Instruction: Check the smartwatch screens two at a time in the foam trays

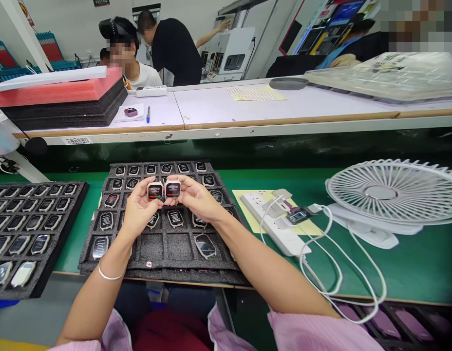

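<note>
My left hand [140, 207] is closed on a smartwatch case [155, 190] with a lit dark screen showing small text and a green patch. Beside it, my right hand [197, 197] grips a second smartwatch case [172, 189], whose lit screen has a reddish line. Both watches are held side by side, screens toward me. Below them lies a black foam tray [149, 248] with several more strapless watches in its square slots, many with lit text. Two slots in its front row hold no watch. My hands and forearms hide part of the tray.
Another watch-filled foam tray [83, 195] lies left. To the right are a white power strip [273, 229] with looping cables [337, 278] and a white fan [381, 192]. A raised shelf [211, 105] runs behind, carrying a foam stack [61, 105]. People [177, 48] are beyond it.
</note>
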`<state>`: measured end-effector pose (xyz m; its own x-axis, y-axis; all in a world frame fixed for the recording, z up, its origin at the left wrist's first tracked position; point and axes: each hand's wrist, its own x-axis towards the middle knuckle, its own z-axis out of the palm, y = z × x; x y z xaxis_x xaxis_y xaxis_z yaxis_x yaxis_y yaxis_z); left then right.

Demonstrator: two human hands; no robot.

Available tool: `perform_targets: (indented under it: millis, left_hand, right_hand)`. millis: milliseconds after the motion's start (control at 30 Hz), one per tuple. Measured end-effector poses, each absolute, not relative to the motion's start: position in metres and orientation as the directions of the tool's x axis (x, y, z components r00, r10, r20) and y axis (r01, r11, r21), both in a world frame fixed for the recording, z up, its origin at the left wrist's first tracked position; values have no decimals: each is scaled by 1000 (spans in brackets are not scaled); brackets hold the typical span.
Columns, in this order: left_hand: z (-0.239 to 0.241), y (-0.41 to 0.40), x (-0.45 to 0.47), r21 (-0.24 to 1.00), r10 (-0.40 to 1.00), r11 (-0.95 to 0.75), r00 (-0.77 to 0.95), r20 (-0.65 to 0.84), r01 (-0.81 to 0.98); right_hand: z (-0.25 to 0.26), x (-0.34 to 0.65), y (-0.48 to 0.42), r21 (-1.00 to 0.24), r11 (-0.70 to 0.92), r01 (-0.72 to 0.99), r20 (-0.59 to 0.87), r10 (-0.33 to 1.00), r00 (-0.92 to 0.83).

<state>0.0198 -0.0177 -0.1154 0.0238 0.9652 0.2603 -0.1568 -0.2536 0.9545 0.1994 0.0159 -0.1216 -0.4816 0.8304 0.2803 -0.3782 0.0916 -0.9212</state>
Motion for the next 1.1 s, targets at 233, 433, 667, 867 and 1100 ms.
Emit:
perform_targets:
  millis: [233, 433, 667, 867, 1100]
  left_hand:
    - [-114, -18, 21, 953, 964, -260, 13, 265, -157]
    - [-116, -17, 20, 947, 956, -287, 14, 292, -140]
    - [-119, -17, 19, 947, 954, -294, 17, 298, -131]
    - [-116, -18, 21, 949, 958, -282, 1, 285, -139]
    - [-117, -19, 19, 947, 955, -285, 41, 294, -152]
  right_hand:
    - [-121, 199, 13, -923, 86, -376, 273, 834, -480]
    - [-121, 197, 12, -918, 80, -388, 273, 836, -475]
    - [-122, 198, 12, -921, 79, -380, 264, 847, -462]
    - [-122, 196, 12, -919, 82, -385, 269, 845, -462]
    - [-121, 196, 11, -923, 86, -374, 260, 857, -445]
